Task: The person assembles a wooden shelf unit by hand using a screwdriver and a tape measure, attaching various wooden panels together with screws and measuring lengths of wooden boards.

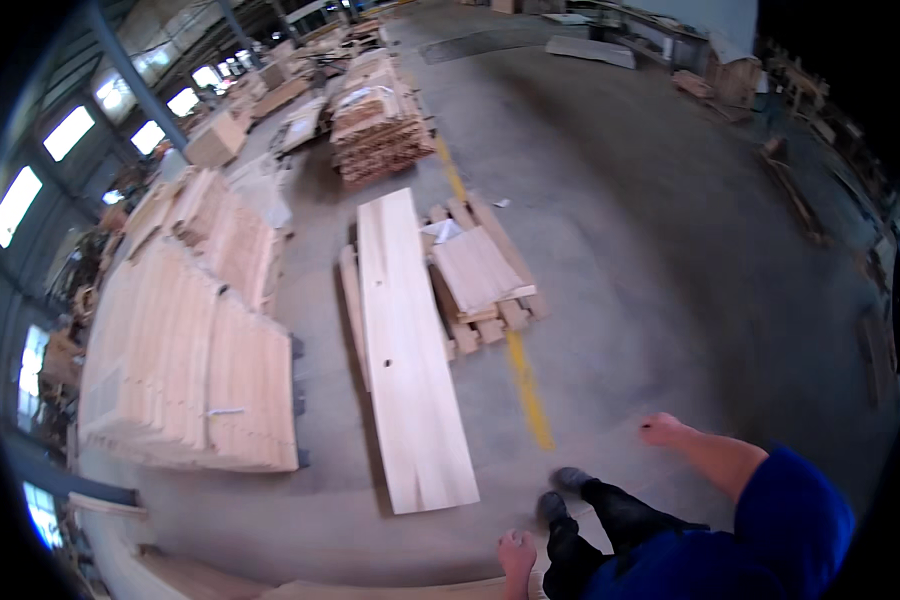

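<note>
My left hand [517,552] hangs low by my left leg, its fingers curled in and nothing visible in them. Away to the right side, my right hand [662,430] is held over the concrete floor in a loose fist, also with nothing visible in it. In front of me a long pale wooden board [406,370] with two dark knots rests partly across a wooden pallet [515,315]. Neither hand touches it. Beside the board, a short stack of smaller boards [478,268] lies on the same pallet.
A big stack of wide panels [200,360] stands at the left. Farther off is another board pile [380,125]. A yellow floor line [528,390] runs past the pallet. Pale wood [370,590] edges the bottom, and timber [795,195] lies along the right side.
</note>
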### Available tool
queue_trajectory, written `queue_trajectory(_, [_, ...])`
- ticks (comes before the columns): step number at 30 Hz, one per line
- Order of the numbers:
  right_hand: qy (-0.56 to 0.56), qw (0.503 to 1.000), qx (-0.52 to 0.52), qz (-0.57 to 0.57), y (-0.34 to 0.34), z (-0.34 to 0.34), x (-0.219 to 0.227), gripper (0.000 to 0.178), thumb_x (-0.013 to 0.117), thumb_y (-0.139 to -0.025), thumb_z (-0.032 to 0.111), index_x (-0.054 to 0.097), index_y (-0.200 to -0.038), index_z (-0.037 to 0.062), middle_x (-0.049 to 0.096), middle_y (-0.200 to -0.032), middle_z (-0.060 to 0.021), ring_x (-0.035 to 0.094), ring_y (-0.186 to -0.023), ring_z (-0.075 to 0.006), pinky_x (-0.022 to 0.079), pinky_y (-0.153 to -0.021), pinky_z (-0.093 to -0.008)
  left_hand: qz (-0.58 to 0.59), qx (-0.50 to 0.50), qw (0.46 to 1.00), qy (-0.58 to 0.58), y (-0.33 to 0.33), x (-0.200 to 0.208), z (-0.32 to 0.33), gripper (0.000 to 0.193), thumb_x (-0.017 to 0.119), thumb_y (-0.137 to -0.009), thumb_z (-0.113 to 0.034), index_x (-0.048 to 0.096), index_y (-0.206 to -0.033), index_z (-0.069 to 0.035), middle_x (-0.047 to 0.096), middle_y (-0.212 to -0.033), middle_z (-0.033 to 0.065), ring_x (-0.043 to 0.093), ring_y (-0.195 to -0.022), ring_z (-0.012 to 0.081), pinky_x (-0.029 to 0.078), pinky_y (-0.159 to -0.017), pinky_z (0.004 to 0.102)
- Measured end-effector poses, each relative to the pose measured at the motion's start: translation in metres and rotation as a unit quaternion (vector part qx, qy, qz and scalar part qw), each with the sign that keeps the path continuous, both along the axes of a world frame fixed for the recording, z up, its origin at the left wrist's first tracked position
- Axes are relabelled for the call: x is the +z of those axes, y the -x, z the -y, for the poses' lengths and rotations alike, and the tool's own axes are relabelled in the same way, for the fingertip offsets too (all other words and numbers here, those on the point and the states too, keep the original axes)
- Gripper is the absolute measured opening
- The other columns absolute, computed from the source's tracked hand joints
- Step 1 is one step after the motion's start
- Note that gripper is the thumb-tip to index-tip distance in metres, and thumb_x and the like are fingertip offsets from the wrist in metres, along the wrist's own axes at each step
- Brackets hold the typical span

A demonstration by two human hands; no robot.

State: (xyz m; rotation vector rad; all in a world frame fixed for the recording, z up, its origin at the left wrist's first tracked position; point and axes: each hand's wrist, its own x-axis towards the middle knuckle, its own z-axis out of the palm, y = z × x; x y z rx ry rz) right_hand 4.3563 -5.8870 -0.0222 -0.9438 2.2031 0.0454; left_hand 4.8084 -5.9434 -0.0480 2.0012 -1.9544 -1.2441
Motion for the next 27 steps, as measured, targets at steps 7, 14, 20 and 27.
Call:
queue_trajectory(7, [0.075, 0.912, -0.382, 0.130, -0.025, -0.174, 0.067, 0.026, 0.057, -0.082, 0.024, 0.068, -0.074, 0.0021, 0.066, -0.066, -0.0117, 0.064, -0.055, -0.0207, 0.053, -0.054, -0.0354, -0.053, -0.148, 0.987, -0.002, 0.059, 0.091, 0.016, 0.042, 0.062, -0.086, -0.030, 0.064, -0.111, 0.003, 0.066, -0.107, 0.0247, 0.064, -0.100, 0.0384, 0.051, -0.090, 0.0432])
queue_trajectory(14, [-0.116, 0.946, -0.219, 0.208, -0.044, -0.296, 0.026, 0.038, 0.050, -0.081, 0.034, 0.072, -0.088, 0.0031, 0.071, -0.087, -0.0167, 0.070, -0.080, -0.0283, 0.055, -0.074, -0.0402, -0.128, -0.220, 0.962, 0.098, 0.145, 0.082, -0.071, 0.033, 0.064, -0.079, -0.021, 0.065, -0.102, 0.003, 0.067, -0.095, 0.0211, 0.065, -0.090, 0.0354, 0.053, -0.082, 0.0411])
queue_trajectory(20, [0.100, 0.934, -0.303, 0.159, -0.001, -0.378, 0.016, 0.041, 0.049, -0.081, 0.033, 0.072, -0.096, 0.0024, 0.068, -0.107, -0.0197, 0.064, -0.103, -0.0350, 0.050, -0.086, -0.0449, -0.135, -0.355, 0.903, 0.201, 0.258, 0.038, -0.105, 0.031, 0.064, -0.075, -0.017, 0.066, -0.099, 0.002, 0.066, -0.091, 0.0204, 0.063, -0.085, 0.0361, 0.052, -0.080, 0.0432])
queue_trajectory(27, [0.113, 0.836, -0.487, 0.225, 0.071, -0.500, 0.026, 0.037, 0.052, -0.080, 0.029, 0.069, -0.100, 0.0023, 0.066, -0.070, -0.0143, 0.063, -0.058, -0.0264, 0.051, -0.054, -0.0400, -0.140, -0.497, 0.848, 0.122, 0.424, 0.132, -0.216, 0.030, 0.057, -0.088, -0.023, 0.066, -0.107, -0.002, 0.066, -0.107, 0.0213, 0.061, -0.100, 0.0384, 0.049, -0.088, 0.0445])
